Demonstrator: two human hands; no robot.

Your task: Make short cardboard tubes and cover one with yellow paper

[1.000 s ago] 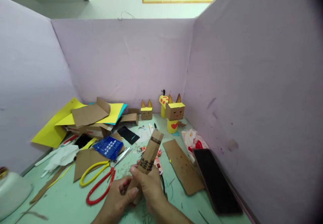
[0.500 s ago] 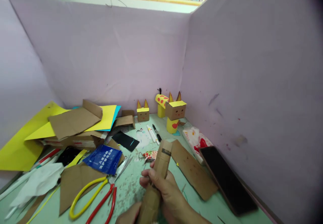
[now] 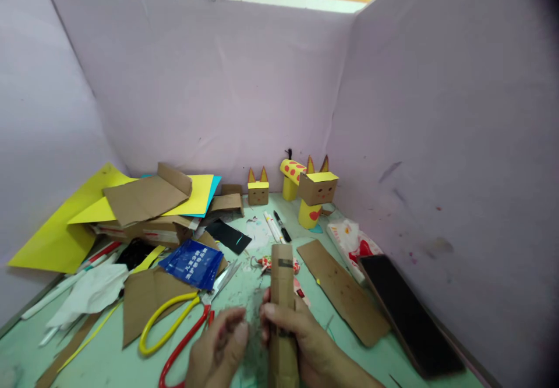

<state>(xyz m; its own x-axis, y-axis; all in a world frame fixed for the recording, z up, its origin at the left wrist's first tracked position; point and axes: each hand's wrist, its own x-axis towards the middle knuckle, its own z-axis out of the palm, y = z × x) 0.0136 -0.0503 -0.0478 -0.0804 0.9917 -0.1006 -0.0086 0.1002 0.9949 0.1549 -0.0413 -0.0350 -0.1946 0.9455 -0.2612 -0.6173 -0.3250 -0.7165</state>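
Note:
My right hand (image 3: 301,330) is wrapped round a rolled cardboard tube (image 3: 283,295), which stands nearly upright in view with a dark strip of tape or print near its top. My left hand (image 3: 220,347) is off the tube, to its left, with fingers loosely curled and apart and nothing seen in them. Close to the left hand lie scissors (image 3: 205,300) with one yellow and one red handle, the red one partly hidden by the hand. Behind the tube, a small red-patterned item (image 3: 265,261) is partly covered.
Left: yellow paper (image 3: 52,242), cardboard pieces, a blue packet (image 3: 192,264), white tissue (image 3: 89,289). Back: a cardboard animal head (image 3: 258,193), a yellow spotted animal figure (image 3: 310,213), markers (image 3: 274,226). Right: a cardboard strip (image 3: 345,292), a black phone (image 3: 410,318), a plastic packet (image 3: 353,245). Lilac walls surround the table.
My left hand has let go of the tube's lower end and moved left. The tube, still in my right hand, has turned more upright. The camera view has shifted slightly left.

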